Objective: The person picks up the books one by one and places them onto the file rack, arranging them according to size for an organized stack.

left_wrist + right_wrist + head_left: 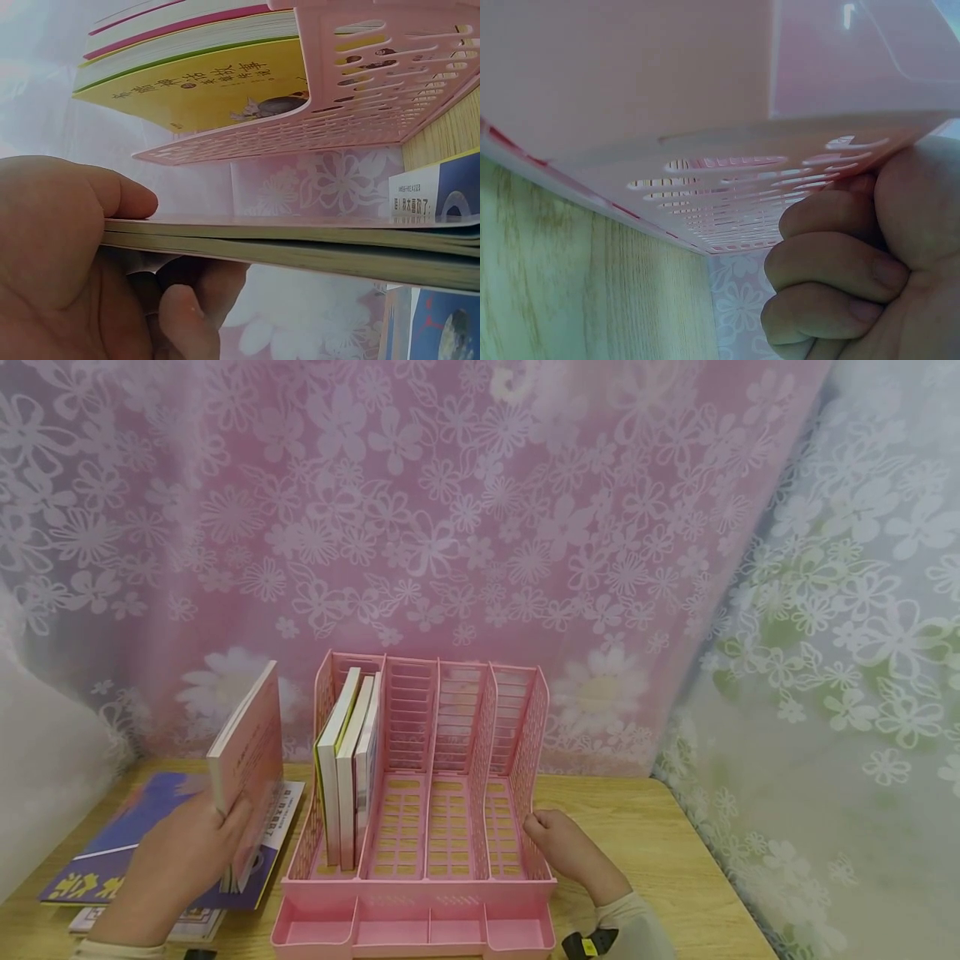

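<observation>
My left hand grips a pink-covered book upright, left of the pink file organizer. In the left wrist view, the thumb is on one cover of the book and the fingers are beneath; a gap shows between its pages. Three books stand in the organizer's leftmost slot, the outer one a yellow-covered book. My right hand pinches the front edge of the organizer's right side wall, its other fingers curled in the right wrist view.
Several books lie stacked at the left, topped by a blue and purple book. The organizer's other slots hold no books, and small front trays run along its base. A wooden table carries everything, with a flowered curtain behind.
</observation>
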